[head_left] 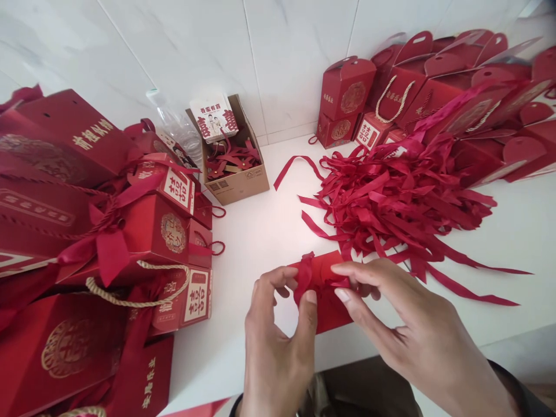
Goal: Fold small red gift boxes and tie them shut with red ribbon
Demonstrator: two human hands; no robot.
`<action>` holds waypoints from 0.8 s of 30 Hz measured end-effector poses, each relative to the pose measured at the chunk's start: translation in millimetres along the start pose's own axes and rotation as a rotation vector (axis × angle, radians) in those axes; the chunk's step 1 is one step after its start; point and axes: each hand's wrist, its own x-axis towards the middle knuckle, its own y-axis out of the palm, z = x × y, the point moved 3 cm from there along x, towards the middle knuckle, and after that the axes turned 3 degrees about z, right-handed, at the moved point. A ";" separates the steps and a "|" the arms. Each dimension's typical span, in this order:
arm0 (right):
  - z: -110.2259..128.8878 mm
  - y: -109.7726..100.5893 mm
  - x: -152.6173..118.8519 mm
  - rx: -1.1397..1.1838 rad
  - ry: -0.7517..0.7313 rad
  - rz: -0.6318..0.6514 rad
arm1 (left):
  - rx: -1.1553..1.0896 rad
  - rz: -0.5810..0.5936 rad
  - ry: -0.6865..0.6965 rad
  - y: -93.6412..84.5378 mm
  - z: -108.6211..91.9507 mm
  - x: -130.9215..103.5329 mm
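A small red box [330,315] lies at the front of the white table, below both my hands. Red ribbon [306,272] runs over its top and loops between my fingers. My left hand [282,315] pinches the ribbon's left part between thumb and fingers. On the other side, my right hand [391,310] holds the ribbon's right part between thumb and forefinger, close above the box. Part of the box is hidden behind the hands. Just beyond it spreads a large heap of loose red ribbons [403,197].
Red gift boxes [160,226] with ribbons and cord handles are stacked at the left. More red boxes [347,95] stand along the tiled wall at the back right. A cardboard box [243,188] holds printed cards [212,119] and red pieces. The white table's front edge is near me.
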 end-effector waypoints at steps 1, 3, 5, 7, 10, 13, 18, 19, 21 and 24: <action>-1.8 -1.1 -2.2 -0.019 0.008 -0.022 | -0.079 -0.015 -0.044 -0.9 1.5 -1.6; -6.2 -3.2 -7.4 -0.043 0.015 -0.057 | -0.256 -0.062 -0.134 -1.4 4.9 -6.5; -10.8 -4.7 -12.5 -0.051 0.005 -0.069 | -0.398 -0.100 -0.202 -0.3 8.9 -12.6; -14.0 -5.5 -16.3 -0.056 -0.008 -0.065 | -0.457 -0.078 -0.214 1.6 13.3 -17.6; -14.9 -6.4 -18.0 -0.073 -0.010 -0.068 | -0.426 0.031 -0.116 2.6 18.3 -20.0; -11.9 -7.3 -15.5 -0.074 -0.015 -0.079 | -0.291 0.044 0.016 -1.1 19.0 -16.4; -8.9 -8.4 -9.8 -0.034 -0.024 -0.030 | 0.020 -0.092 0.105 -6.4 13.4 -6.2; -8.9 -8.8 -8.9 -0.027 -0.022 -0.025 | 0.059 -0.123 0.132 -6.5 11.9 -4.6; -8.5 -8.7 -6.3 -0.003 -0.023 -0.001 | 0.125 -0.174 0.208 -5.1 8.5 -1.8; -5.0 -5.1 1.0 0.054 -0.049 0.074 | 0.237 -0.260 0.333 -1.5 1.7 1.5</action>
